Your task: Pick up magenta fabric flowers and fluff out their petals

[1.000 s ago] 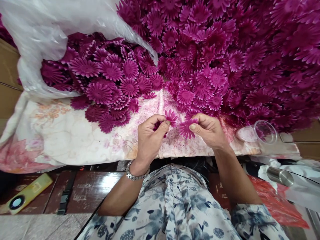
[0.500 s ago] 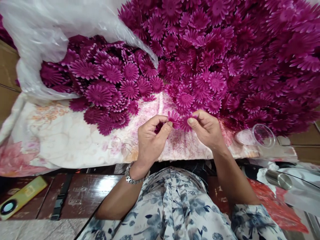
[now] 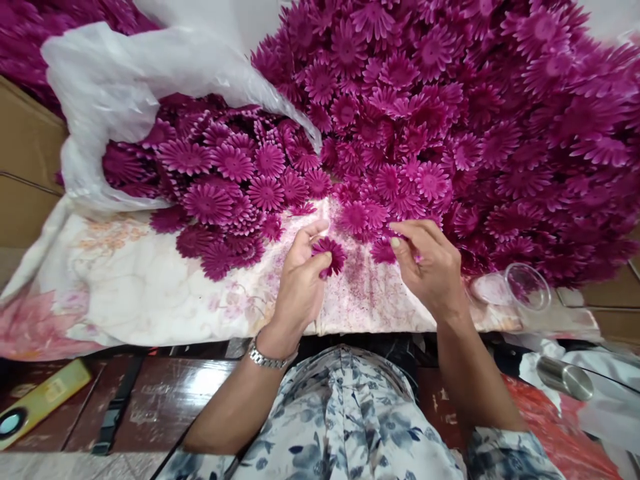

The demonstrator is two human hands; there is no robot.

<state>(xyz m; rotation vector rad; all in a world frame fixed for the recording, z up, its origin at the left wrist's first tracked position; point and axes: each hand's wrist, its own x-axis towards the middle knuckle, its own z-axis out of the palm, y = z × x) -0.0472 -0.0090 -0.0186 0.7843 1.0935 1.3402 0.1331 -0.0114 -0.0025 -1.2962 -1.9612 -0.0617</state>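
Under the thumb of my left hand (image 3: 304, 270) is a magenta artificial flower head (image 3: 334, 257), pinned against the fingers while the index finger points out above it. My right hand (image 3: 430, 263) is off to the right, thumb and index finger apart. A speck of magenta shows by its curled fingers; I cannot tell what it is. Just left of its fingertips, a loose flower head (image 3: 383, 252) lies on the cloth. Beyond both hands rises a big heap of the same flower heads (image 3: 430, 120).
A white plastic bag (image 3: 105, 87) spills more flower heads (image 3: 210, 200) at the left. The floral cloth (image 3: 150, 293) covers the table. A clear plastic cup (image 3: 528, 287) lies near the front right edge. A yellow phone-like object (image 3: 47, 403) and a metal flask (image 3: 565, 378) lie lower down.
My hands have moved apart; before, both pinched magenta petals close together. My right hand has opened and drawn right. The left thumb now lies over a flower head. The view has shifted slightly.
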